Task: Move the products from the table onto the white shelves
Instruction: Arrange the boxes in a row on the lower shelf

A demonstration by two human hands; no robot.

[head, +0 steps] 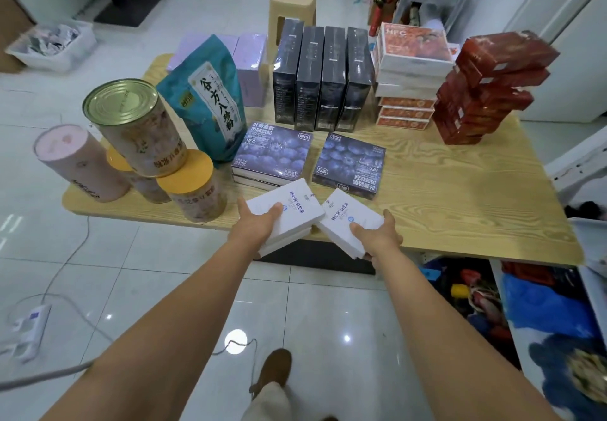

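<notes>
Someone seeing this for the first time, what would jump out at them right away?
Front and centre, the left hand and right hand each grip white boxes at the near edge of the table. On the right end, a stack of red boxes leans unevenly. On the left stands a big teal bag beside a tin perched on orange-lidded jars.

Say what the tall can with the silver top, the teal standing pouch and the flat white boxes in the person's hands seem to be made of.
The tall can with the silver top: lid looks metal, shiny with pressed rings; body perhaps printed tin or card. The teal standing pouch: probably plastic film, creased, slightly shiny. The flat white boxes: matte card, crisp folded edges.
</notes>
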